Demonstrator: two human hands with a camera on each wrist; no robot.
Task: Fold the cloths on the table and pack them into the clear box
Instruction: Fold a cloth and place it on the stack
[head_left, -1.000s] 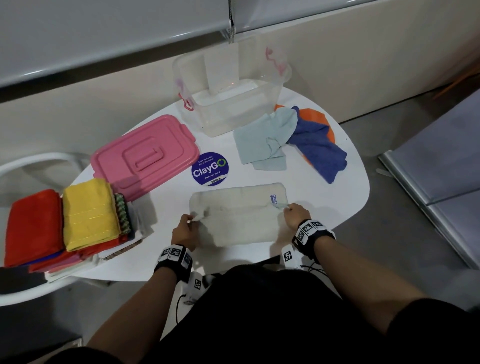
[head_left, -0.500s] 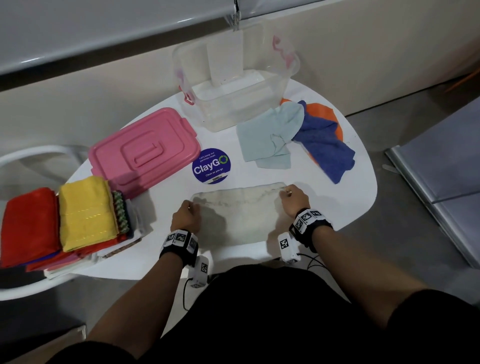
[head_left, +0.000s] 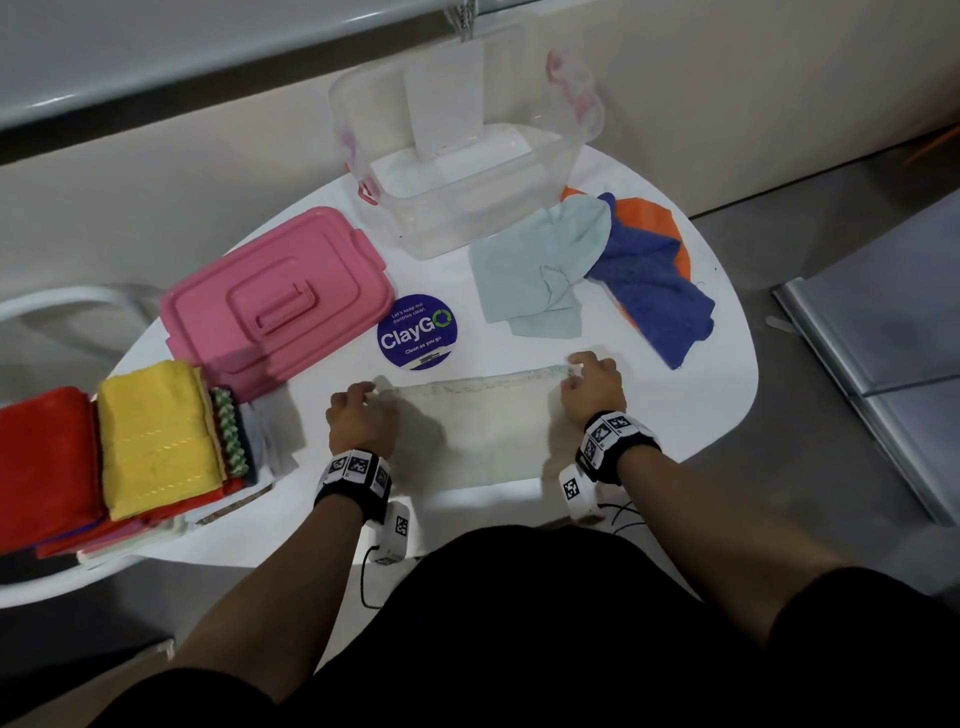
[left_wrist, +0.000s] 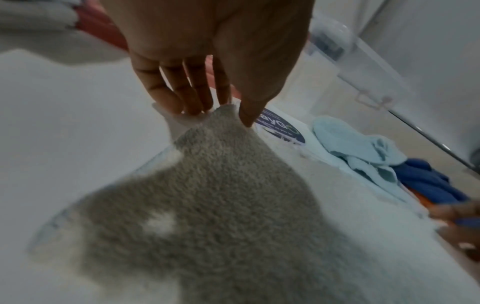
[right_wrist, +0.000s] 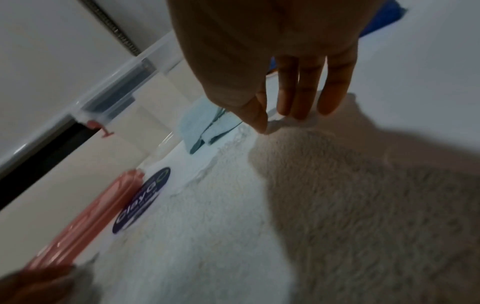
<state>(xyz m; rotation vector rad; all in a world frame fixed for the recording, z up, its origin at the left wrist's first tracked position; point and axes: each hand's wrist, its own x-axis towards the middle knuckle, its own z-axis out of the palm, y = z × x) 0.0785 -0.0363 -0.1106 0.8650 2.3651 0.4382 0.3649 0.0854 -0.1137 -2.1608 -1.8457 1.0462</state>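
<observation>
A white fluffy cloth (head_left: 478, 431) lies flat near the front of the white table (head_left: 685, 405), folded over on itself. My left hand (head_left: 371, 392) pinches its far left corner between thumb and fingers (left_wrist: 182, 102). At the far right corner my right hand (head_left: 576, 371) pinches the same way, thumb against fingers (right_wrist: 298, 111). The clear box (head_left: 483, 213) stands empty at the back of the table. A pale blue cloth (head_left: 535, 270), a dark blue cloth (head_left: 654, 291) and an orange cloth (head_left: 660, 218) lie crumpled to its right.
The pink lid (head_left: 275, 301) lies at the left, beside a round ClayGo sticker (head_left: 415, 332). A pile of folded cloths, yellow (head_left: 156, 441) and red (head_left: 47, 457) on top, sits on a white chair at the far left. Floor drops off past the table's right edge.
Both hands have moved away from my body, carrying the white cloth's near edge over to its far edge. The cloth now lies doubled and shorter.
</observation>
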